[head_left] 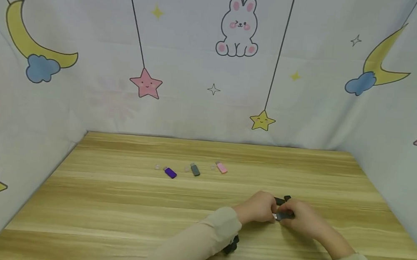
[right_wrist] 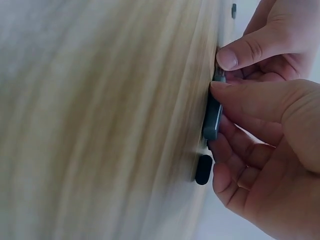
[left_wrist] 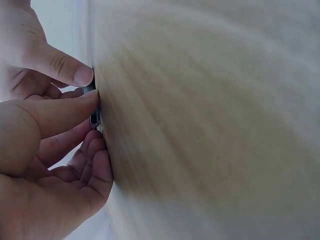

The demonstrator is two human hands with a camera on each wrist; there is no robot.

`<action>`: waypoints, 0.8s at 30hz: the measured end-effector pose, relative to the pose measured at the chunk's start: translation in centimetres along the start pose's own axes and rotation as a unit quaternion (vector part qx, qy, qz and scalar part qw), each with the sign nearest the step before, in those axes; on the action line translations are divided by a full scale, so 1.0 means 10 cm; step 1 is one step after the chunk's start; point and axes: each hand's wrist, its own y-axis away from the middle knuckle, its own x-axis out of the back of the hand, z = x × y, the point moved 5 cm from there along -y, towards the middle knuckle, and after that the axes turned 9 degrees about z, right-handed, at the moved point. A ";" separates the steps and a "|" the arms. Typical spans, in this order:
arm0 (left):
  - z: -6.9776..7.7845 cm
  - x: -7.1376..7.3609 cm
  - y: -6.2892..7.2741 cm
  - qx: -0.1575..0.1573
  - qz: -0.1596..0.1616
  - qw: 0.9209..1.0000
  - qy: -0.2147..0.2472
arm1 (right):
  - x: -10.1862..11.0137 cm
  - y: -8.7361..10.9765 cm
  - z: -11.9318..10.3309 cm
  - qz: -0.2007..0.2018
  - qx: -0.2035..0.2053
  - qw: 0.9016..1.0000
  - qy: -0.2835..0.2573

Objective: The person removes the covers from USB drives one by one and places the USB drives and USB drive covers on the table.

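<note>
Over the right part of the table, both hands meet at a grey USB flash drive (head_left: 285,215). My right hand (head_left: 303,218) pinches its grey body between thumb and fingers; the body (right_wrist: 214,115) shows lengthwise in the right wrist view. My left hand (head_left: 260,206) pinches the pale plug end, thumb and fingertips close to those of the right. In the left wrist view, the left hand (left_wrist: 50,150) is in front and the drive's shiny end (left_wrist: 95,118) shows between its fingers. Just behind the hands lies a black piece (head_left: 279,201), partly covered by the right hand.
Farther back on the wooden table (head_left: 118,205) lie a purple flash drive (head_left: 170,173), a grey one (head_left: 195,170) and a pink one (head_left: 221,167). Small clear caps (head_left: 157,167) lie beside them. Printed cloth walls (head_left: 194,116) surround the table's back and sides.
</note>
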 end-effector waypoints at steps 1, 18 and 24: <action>0.00 0.00 0.00 -0.002 0.000 1.000 0.004 | 0.00 0.00 -0.01 0.000 0.007 1.000 0.004; -0.23 0.20 0.12 0.017 0.011 0.989 0.143 | 0.01 -0.07 -0.15 0.002 0.041 0.998 -0.043; -0.31 0.29 0.23 0.012 0.029 0.981 0.191 | -0.03 -0.07 -0.28 -0.005 0.034 0.995 -0.093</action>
